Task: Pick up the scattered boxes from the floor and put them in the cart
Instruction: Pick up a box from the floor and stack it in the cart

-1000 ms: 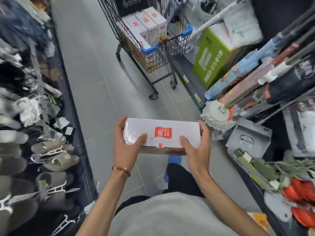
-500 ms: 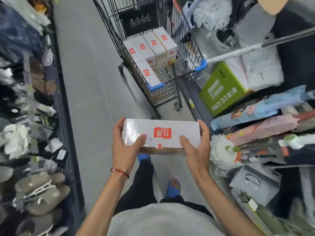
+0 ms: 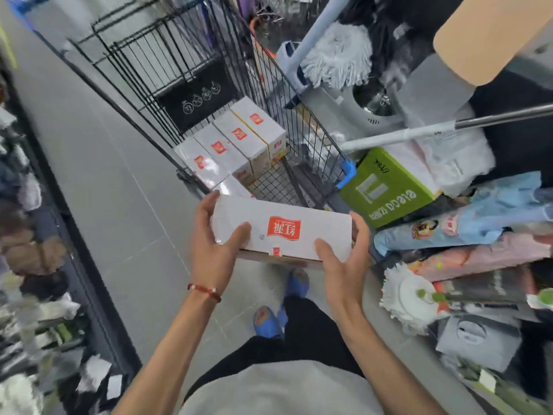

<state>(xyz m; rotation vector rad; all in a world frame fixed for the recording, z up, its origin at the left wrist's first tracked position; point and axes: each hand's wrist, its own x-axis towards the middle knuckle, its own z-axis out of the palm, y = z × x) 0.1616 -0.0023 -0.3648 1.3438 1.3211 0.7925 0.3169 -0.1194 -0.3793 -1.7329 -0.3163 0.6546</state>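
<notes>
From my head camera, I look down at the white box (image 3: 281,232) that I carry. My left hand (image 3: 214,247) wraps tight round the left end of the box, thumb on top. My right hand (image 3: 344,259) wraps tight round the right end, thumb on top too. Both hands hold this one box flat, with its red label up.

The cart (image 3: 191,70) is my landmark. The box hangs in the air just in front of the cart's near edge, not inside yet. My two blue shoes show on the grey floor (image 3: 98,181) below the box.

To do this step well, I think I should lift the box over the cart's near rim, keep it flat, and set it down in the bare wire part on the right side of the cart, next to the boxes in the cart (image 3: 239,136). I should not let go until it rests on something (a drop could dent it). I should keep it away from the blue corner bumper (image 3: 347,172).

Now I count. One box is in my hands. In the cart I see four boxes in a row, and a bit of a fifth one just in front of them, partly hidden by my box. A green carton (image 3: 389,190) sits right of the cart, one only. I see no loose boxes on the floor in this view.
</notes>
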